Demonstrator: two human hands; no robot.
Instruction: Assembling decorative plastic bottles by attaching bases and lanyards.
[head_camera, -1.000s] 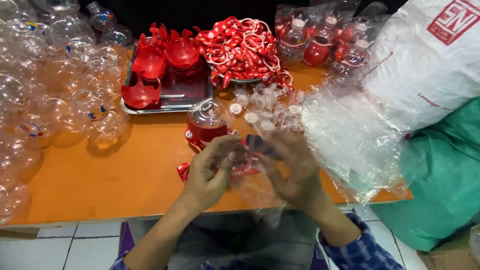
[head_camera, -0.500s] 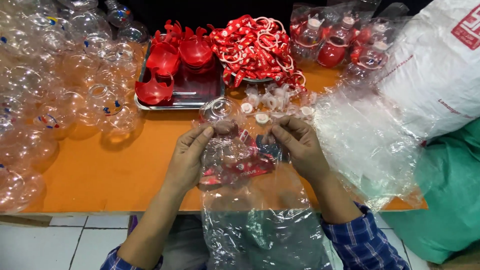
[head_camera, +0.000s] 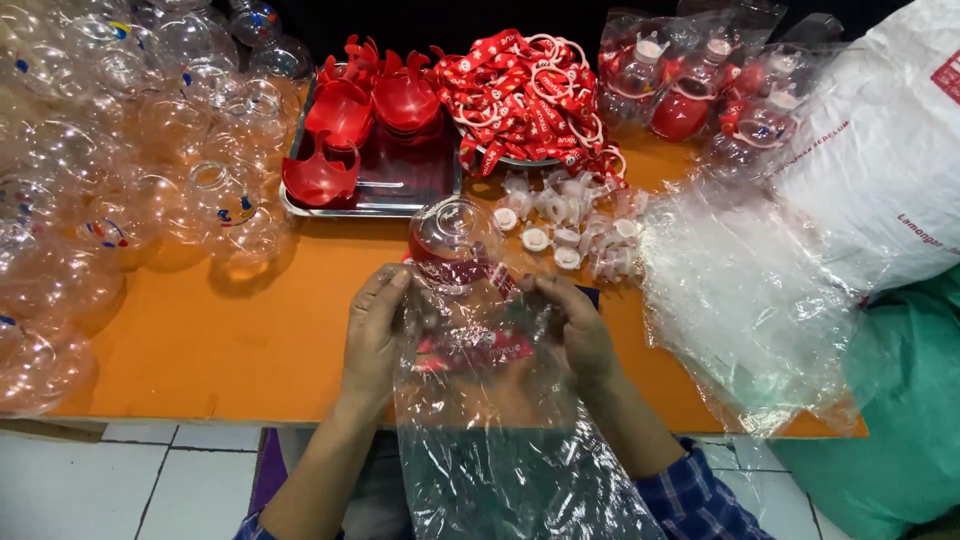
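Clear plastic bag (head_camera: 510, 440): held between both hands at its mouth, the rest hanging down over the table edge toward the person's lap.
Left hand (head_camera: 375, 335): closed on the left edge of the bag's mouth, thumb and fingers pinching the film.
Right hand (head_camera: 580, 330): closed on the right edge, just across from the left.
Change: a second ago the hands were bunched close together over a small red piece with little bag showing; now they sit further apart and the bag is stretched open and long below them.
What that means: the mouth seems to be spread for packing, and a red part (head_camera: 480, 350) shows through the film between the hands, so something looks already inside or just behind it.
Bottle (head_camera: 452, 240): clear, round, red-based, upright just beyond the fingertips.
White caps (head_camera: 565, 215): a loose heap beyond the right hand.
Tray (head_camera: 400, 195): metal, with red plastic holders, beyond the left hand.
Red straps (head_camera: 525, 90): piled past the tray.
Empty clear bottles (head_camera: 120, 190): massed far to the left.
Loose bags (head_camera: 750, 300): crumpled to the right.
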